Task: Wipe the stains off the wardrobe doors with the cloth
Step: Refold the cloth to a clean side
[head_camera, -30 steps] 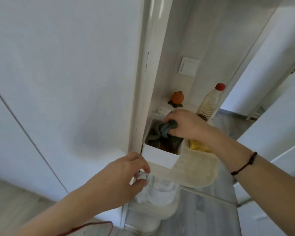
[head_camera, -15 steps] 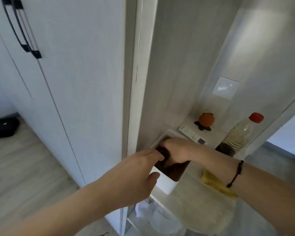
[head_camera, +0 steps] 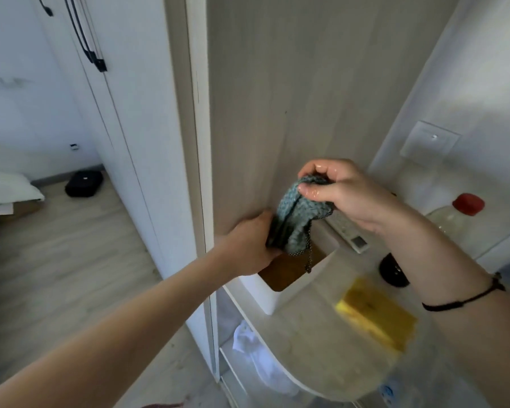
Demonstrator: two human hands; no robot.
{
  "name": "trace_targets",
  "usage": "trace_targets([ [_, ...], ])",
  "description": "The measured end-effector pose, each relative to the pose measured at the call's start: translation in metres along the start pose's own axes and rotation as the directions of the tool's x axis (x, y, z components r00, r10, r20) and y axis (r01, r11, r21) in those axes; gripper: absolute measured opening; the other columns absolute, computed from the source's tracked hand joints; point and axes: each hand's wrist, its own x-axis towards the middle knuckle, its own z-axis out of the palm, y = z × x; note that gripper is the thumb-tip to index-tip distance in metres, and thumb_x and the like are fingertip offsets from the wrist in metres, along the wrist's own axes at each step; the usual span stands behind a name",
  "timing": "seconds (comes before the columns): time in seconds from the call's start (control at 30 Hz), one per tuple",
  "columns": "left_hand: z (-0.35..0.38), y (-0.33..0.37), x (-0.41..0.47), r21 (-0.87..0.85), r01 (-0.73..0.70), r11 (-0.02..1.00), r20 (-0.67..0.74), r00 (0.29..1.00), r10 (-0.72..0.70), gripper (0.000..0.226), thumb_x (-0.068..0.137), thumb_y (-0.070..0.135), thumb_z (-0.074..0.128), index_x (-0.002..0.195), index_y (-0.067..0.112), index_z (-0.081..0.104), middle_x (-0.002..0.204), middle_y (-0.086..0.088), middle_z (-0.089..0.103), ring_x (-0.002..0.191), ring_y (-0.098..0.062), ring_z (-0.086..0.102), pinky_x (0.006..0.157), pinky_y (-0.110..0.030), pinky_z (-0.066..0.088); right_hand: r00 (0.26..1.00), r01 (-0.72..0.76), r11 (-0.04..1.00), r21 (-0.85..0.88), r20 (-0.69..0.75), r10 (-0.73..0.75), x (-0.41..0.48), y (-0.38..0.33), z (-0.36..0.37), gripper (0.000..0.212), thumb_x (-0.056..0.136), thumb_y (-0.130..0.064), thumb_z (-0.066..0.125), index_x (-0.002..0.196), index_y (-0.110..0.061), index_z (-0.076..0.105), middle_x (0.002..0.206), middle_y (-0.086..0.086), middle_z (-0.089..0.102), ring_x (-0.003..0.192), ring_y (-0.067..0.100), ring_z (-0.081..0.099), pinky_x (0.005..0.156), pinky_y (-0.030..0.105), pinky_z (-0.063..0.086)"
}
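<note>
A wet grey-blue cloth (head_camera: 296,219) hangs above a white tub (head_camera: 295,287) holding brownish water. My right hand (head_camera: 342,192) pinches the cloth's top, fingers glistening wet. My left hand (head_camera: 251,245) grips the cloth's lower part just over the tub's left rim. The white wardrobe doors (head_camera: 121,92) with black handles (head_camera: 86,39) stand to the left of the niche, apart from both hands.
The tub sits on a rounded beige shelf (head_camera: 315,343) with a yellow sponge (head_camera: 374,316), a remote (head_camera: 349,232), and a red-capped bottle (head_camera: 454,219). A wall switch (head_camera: 429,142) is above. White fabric (head_camera: 256,357) lies under the shelf. Wooden floor, a black object (head_camera: 84,184) at left.
My right hand has lifted the cloth up out of the tub's water. My left hand has moved from the tub's front onto the cloth's lower part. The view has tilted up and left.
</note>
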Motion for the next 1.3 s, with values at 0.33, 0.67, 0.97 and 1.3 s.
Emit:
trace_targets([
  [0.33, 0.009, -0.009, -0.013, 0.172, -0.022, 0.985, -0.067, 0.997, 0.034, 0.037, 0.098, 0.018, 0.055, 0.133, 0.023, 0.049, 0.117, -0.001, 0.065, 0.101, -0.022, 0.064, 0.087, -0.031, 0.052, 0.983, -0.170, 0.770, -0.615, -0.055, 0.173, -0.002, 0.039, 0.031, 0.014, 0.086, -0.030, 0.074, 0.100, -0.028, 0.072, 0.090, -0.008, 0.066, 0.088, 0.016, 0.064, 0.065, 0.024, 0.045],
  [0.67, 0.017, -0.004, 0.007, 0.411, -0.050, 0.910, 0.117, 0.993, 0.002, 0.033, 0.093, 0.020, 0.058, 0.126, 0.017, 0.055, 0.108, -0.001, 0.068, 0.096, -0.023, 0.067, 0.077, -0.031, 0.054, 0.787, -0.117, 0.541, -0.833, 0.254, 0.562, 0.010, 0.067, 0.076, 0.023, 0.093, -0.014, 0.062, 0.116, -0.009, 0.067, 0.107, 0.008, 0.070, 0.090, 0.020, 0.063, 0.075, 0.028, 0.050],
  [0.97, 0.012, 0.009, 0.015, 0.080, 0.033, 0.996, 0.147, 0.988, -0.045, 0.085, 0.077, 0.033, 0.082, 0.141, 0.010, 0.031, 0.127, -0.007, 0.060, 0.115, -0.027, 0.060, 0.087, -0.031, 0.049, 0.959, -0.285, 0.954, -0.094, -0.016, 0.285, -0.007, 0.007, 0.024, 0.021, 0.086, 0.002, 0.050, 0.079, -0.011, 0.065, 0.075, 0.010, 0.061, 0.068, 0.019, 0.063, 0.055, 0.030, 0.056],
  [1.3, 0.002, 0.006, 0.012, -0.301, 0.048, 0.952, -0.115, 0.990, -0.086, 0.023, 0.093, 0.018, 0.062, 0.115, 0.018, 0.060, 0.095, -0.002, 0.071, 0.081, -0.023, 0.071, 0.079, -0.044, 0.060, 0.860, -0.410, 0.884, 0.227, -0.228, 0.457, -0.006, 0.024, 0.027, 0.025, 0.091, 0.001, 0.041, 0.094, -0.005, 0.066, 0.109, 0.026, 0.067, 0.097, 0.037, 0.069, 0.077, 0.056, 0.061],
])
